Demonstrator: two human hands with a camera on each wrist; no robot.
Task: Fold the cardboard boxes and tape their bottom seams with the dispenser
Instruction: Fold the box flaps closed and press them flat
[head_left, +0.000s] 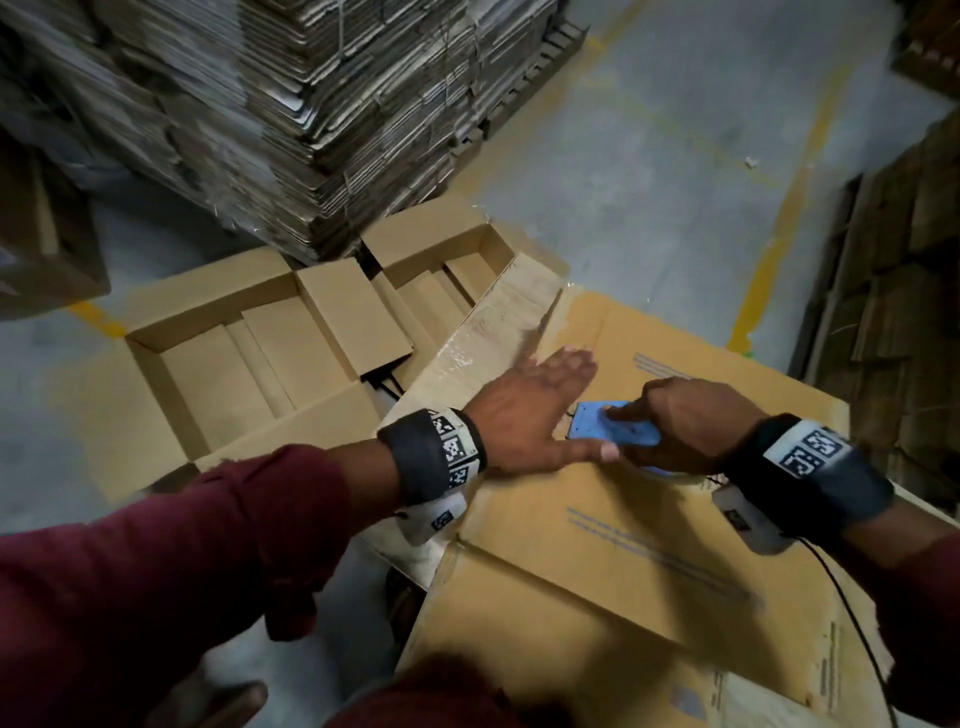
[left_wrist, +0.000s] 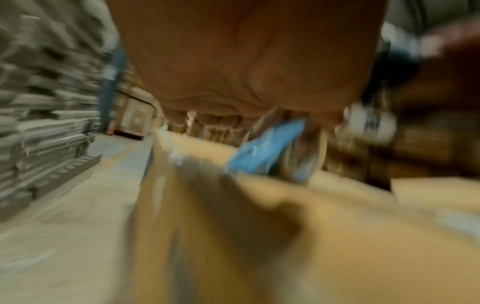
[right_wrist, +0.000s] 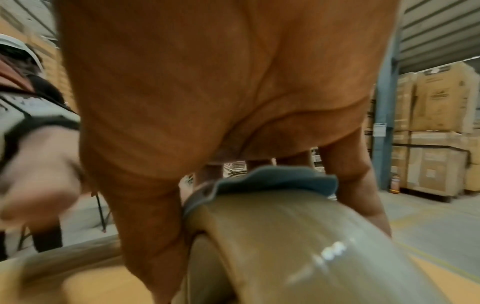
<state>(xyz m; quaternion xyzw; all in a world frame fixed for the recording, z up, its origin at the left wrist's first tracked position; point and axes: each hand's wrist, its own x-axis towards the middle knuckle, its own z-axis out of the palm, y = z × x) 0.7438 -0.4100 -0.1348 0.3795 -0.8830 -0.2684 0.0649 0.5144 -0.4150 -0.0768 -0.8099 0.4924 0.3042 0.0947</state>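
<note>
The pallet stack of flat cardboard (head_left: 291, 109) is the biggest thing in the head view and looks barely touched, so by my reading most of the folding lies ahead. Just in front of it on the floor lie 2 erected boxes (head_left: 244, 358), open side up with their flaps spread; whether their bottoms carry tape cannot be seen from here. Nearest the person is the box being worked (head_left: 613, 551), turned bottom-up with its flaps folded shut, and a shiny strip of clear tape (head_left: 483, 332) already runs down its far end, which suggests this seam is being taped now rather than finished. The left hand (head_left: 524, 410) lies flat on the box's bottom, fingers straight, pressing the cardboard just beside the tool. The right hand (head_left: 685, 415) grips the blue tape dispenser (head_left: 613, 428), fingers curled round it and 1 fingertip on top, holding it down against the box; the right wrist view shows the brown tape roll (right_wrist: 298, 246) under that palm.
</note>
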